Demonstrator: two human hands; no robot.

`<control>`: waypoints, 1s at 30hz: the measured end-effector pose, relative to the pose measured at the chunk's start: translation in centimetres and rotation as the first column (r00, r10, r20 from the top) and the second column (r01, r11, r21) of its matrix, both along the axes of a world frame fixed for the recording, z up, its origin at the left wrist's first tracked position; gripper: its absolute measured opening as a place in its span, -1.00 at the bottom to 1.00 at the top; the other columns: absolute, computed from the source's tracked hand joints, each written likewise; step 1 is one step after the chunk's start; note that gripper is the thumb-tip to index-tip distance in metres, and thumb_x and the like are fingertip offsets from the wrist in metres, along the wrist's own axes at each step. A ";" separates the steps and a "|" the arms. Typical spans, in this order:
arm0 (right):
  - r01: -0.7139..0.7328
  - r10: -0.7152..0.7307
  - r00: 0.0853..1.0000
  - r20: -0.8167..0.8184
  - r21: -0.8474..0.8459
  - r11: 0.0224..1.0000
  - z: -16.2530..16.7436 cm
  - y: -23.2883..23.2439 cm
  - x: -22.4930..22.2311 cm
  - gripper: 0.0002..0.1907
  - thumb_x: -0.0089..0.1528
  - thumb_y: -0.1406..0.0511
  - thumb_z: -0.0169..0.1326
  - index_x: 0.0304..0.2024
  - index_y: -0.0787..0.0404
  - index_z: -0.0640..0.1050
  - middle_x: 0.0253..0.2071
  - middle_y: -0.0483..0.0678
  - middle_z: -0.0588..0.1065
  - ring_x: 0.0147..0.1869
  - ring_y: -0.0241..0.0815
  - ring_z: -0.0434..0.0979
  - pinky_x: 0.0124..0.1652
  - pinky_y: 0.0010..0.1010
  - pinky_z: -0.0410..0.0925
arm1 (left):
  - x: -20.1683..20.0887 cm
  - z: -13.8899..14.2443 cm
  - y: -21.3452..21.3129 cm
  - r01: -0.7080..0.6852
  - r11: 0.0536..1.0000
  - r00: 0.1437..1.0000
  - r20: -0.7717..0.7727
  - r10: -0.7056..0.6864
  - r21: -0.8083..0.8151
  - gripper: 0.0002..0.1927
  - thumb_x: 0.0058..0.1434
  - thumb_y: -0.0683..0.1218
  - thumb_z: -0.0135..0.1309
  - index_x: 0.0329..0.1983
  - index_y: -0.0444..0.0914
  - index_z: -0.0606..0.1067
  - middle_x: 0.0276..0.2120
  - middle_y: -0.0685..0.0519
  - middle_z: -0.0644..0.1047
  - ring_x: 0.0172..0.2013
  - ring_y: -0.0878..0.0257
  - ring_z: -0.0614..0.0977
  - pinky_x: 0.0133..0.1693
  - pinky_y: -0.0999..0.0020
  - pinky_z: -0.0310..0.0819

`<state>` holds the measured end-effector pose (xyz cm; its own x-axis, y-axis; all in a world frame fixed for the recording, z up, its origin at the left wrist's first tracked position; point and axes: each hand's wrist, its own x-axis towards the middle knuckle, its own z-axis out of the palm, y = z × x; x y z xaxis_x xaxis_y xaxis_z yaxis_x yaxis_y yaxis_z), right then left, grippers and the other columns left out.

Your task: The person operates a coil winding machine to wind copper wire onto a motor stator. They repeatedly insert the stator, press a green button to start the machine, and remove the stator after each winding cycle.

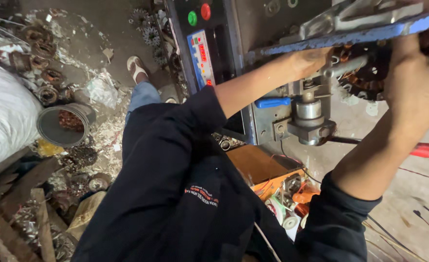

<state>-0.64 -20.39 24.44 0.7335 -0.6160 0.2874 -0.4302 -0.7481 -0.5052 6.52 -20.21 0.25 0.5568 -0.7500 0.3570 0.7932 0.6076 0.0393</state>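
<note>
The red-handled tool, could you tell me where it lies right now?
In the head view, the red-handled tool lies at the right edge, just under the right hand's forearm, its shaft running left to the machine's metal spindle.

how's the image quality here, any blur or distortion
Head view: wide-angle lens bends the blue machine edge; right hand looms large and soft at the frame edge; left hand is slightly blurred; lighting is dim and even, with the red display glowing.

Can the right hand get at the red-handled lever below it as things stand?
Probably yes: the right hand rests on the copper-wound stator, and the red-handled lever sticks out uncovered just below the forearm.
</note>
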 end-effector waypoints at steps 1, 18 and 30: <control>-0.099 0.100 0.995 0.019 -0.010 0.995 0.7 0.8 0.3 -0.83 0.46 0.31 0.20 0.01 0.30 0.62 -0.15 -0.17 0.57 -0.12 -0.37 0.50 -0.11 -0.49 0.37 | -0.1 0.0 0.4 -0.014 1.000 1.000 0.002 0.014 0.001 -0.34 0.00 0.18 0.46 0.02 -0.19 0.41 -0.05 0.18 0.37 0.02 0.34 0.33 0.03 0.37 0.23; -0.348 0.346 0.938 -0.038 -0.099 0.932 3.3 3.6 1.7 -0.68 0.41 0.59 0.04 0.15 0.34 0.66 0.14 -0.09 0.54 0.03 -0.36 0.46 -0.09 -0.61 0.24 | 0.9 -0.7 -0.2 0.124 0.991 0.990 -0.060 -0.127 -0.051 -0.50 -0.08 0.13 0.51 -0.20 -0.15 0.55 -0.34 0.24 0.54 -0.24 0.37 0.49 -0.20 0.33 0.42; -0.440 0.444 0.895 -0.054 -0.277 0.854 4.3 4.5 2.0 -0.66 0.28 0.63 0.11 0.09 0.38 0.66 0.10 0.09 0.56 0.13 -0.10 0.53 0.05 -0.42 0.36 | 1.6 1.1 1.9 0.113 0.993 0.993 0.026 -0.113 -0.036 0.09 -0.19 0.22 0.54 0.42 -0.12 0.32 0.35 0.03 0.36 0.39 0.10 0.36 0.45 -0.13 0.26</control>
<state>1.40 -15.91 28.75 0.9051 -0.1227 0.4071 -0.0166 -0.9669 -0.2545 8.14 -18.27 1.38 0.4601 -0.7935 0.3984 0.8560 0.5156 0.0384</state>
